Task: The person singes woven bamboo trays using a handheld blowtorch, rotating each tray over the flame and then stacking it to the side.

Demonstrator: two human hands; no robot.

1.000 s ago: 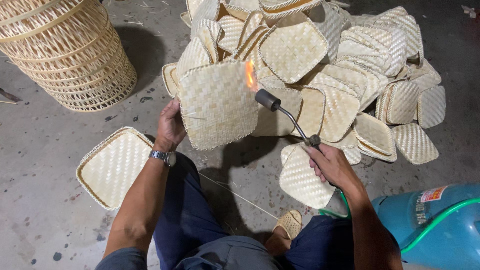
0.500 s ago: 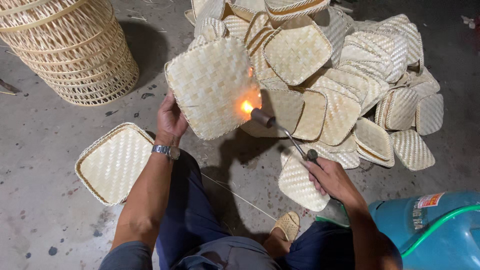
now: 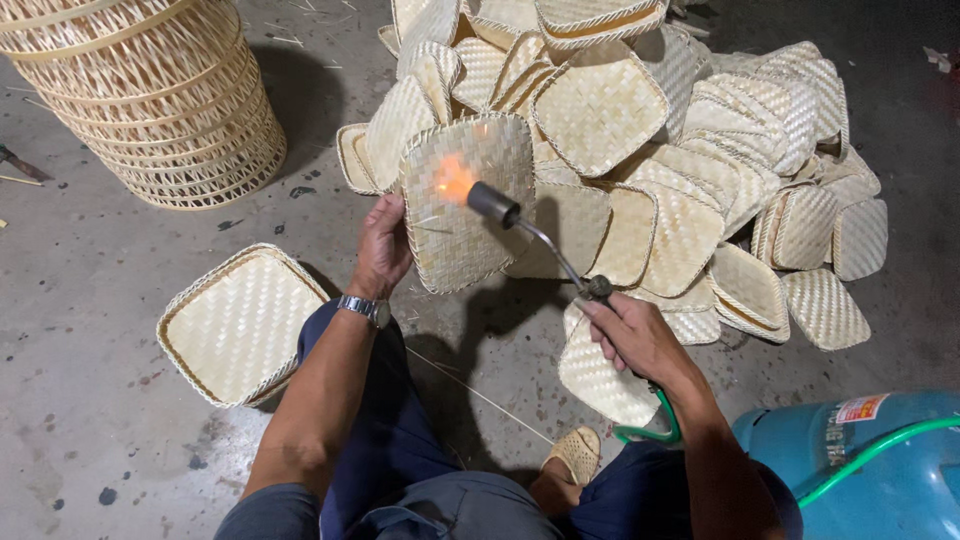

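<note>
Grey concrete floor (image 3: 80,300), stained; a heap of woven bamboo trays (image 3: 720,170) at its far edge; stacked openwork baskets (image 3: 160,100) far left; one tray (image 3: 240,325) left; blue gas cylinder (image 3: 860,470) near right corner.

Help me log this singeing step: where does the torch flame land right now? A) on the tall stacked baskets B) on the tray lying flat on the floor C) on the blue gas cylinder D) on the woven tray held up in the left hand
D: the flame from the torch in the right hand glows against the woven tray that the left hand holds up by its edge.
</note>
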